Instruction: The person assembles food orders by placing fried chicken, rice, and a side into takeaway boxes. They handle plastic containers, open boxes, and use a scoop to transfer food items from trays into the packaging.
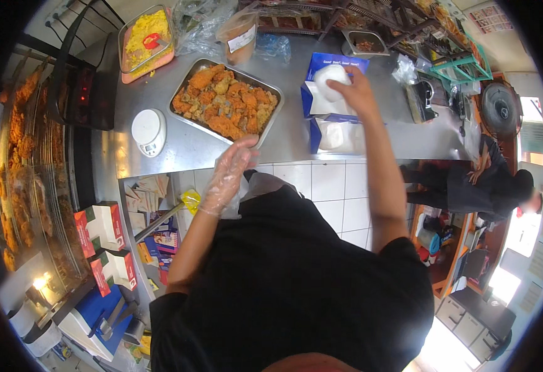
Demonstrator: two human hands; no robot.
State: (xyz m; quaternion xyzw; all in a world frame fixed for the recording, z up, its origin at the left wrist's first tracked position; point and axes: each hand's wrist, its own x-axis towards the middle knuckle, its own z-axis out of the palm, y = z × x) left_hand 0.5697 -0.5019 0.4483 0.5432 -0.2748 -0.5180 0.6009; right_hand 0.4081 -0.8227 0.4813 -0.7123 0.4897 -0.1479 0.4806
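- Steel counter (pixel 401 139): its front edge ran across just ahead of the person, above white floor tiles (pixel 327 189).
- One left hand (pixel 229 168), in a clear plastic glove, was at the near corner of the metal tray (pixel 274 116); its fingers were close together, but I could not tell whether they clamped the rim.
- One metal tray lay at a slant near that edge, heaped with fried chicken (pixel 225 99), pieces too crowded to count.
- One kitchen scale (pixel 149 128) stood left of it.
- Two blue boxes stood open on the right, the nearer box (pixel 314 133) just in front of the farther box (pixel 307 99); a strip of steel separated them from the tray, and a wider stretch lay to their right.
- One right hand (pixel 355 93) had thumb and fingers closed on one white bundle (pixel 324 77) at the farther box.
- Beyond, at far left, one red scoop (pixel 152 41) lay in yellow food.
- One other person (pixel 501 180) was off right.
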